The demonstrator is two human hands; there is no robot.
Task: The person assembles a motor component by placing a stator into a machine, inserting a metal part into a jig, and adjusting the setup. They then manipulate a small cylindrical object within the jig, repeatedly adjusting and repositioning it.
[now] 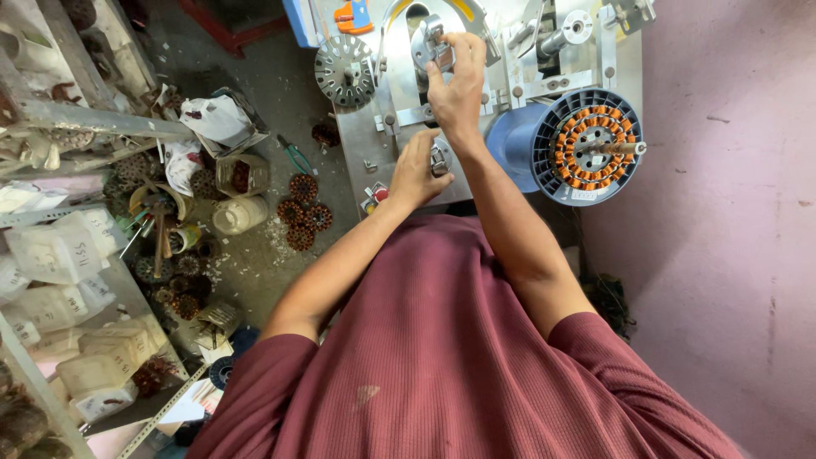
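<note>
Where the right hand [457, 85] curls over the round metal fixture [427, 44] on the winding machine [510, 76], its palm hides the grip, so closure cannot be told; the left hand [418, 170] pinches shut on a small metal part [439, 160] at the machine's near edge (shape unclear). Right of them a wound stator [592, 146] faces upward, a pink wall [731, 212] close beside it, with cluttered floor [280, 255] lying left

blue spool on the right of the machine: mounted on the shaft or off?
Mounted. The blue spool sits on the machine, a shaft poking out through the copper-wound stator at its face. Neither hand touches it.
</note>
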